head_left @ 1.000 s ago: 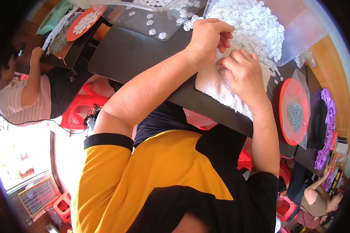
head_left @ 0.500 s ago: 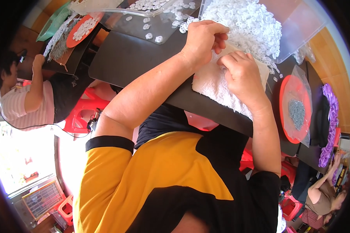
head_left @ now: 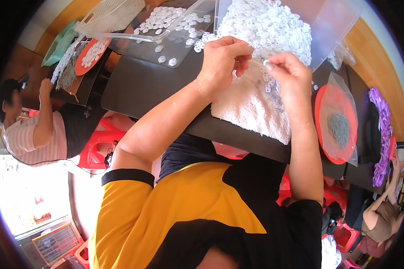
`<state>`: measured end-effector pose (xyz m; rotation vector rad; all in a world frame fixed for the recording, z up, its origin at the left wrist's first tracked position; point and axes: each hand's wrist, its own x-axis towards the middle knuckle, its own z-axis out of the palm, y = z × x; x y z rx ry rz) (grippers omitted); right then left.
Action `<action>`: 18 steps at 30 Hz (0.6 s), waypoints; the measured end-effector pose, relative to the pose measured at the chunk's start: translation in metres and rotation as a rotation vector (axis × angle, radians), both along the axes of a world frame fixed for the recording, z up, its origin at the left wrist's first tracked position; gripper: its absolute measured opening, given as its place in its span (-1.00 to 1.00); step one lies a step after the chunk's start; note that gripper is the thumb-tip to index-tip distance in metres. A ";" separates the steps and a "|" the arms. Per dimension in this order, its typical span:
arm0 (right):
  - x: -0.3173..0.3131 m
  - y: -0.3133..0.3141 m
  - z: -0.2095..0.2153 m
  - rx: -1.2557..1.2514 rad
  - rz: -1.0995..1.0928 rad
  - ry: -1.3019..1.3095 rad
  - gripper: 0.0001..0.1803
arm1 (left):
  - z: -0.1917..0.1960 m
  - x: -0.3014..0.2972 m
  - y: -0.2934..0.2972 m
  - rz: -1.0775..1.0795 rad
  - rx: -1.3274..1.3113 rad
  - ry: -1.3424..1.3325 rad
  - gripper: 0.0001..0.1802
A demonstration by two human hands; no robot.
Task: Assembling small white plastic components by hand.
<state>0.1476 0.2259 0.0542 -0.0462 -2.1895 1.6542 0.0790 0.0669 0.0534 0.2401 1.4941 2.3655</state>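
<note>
White piece (head_left: 266,63) in right hand (head_left: 297,77), fingers pinched; left hand (head_left: 221,60) fingers curled, contents unclear; towel (head_left: 249,112) below.

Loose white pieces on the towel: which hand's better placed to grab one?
Right, probably. The right hand is just beside the loose white pieces on the towel, though its fingers may already pinch one. The left hand sits farther left.

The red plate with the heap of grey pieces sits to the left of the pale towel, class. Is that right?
Only the side is wrong: the head view shows the red plate with the heap of grey pieces to the right of the pale towel.
</note>
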 end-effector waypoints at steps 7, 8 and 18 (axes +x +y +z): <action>0.000 0.005 0.013 -0.351 0.021 -0.090 -0.86 | 0.001 0.013 0.005 -0.071 -0.039 0.058 -0.90; 0.000 0.005 0.013 -0.377 0.033 -0.087 -0.85 | 0.001 0.013 0.005 -0.070 -0.039 0.057 -0.90; 0.001 -0.001 0.012 -0.390 0.032 -0.064 -0.84 | -0.002 0.015 0.006 -0.055 -0.017 0.057 -0.89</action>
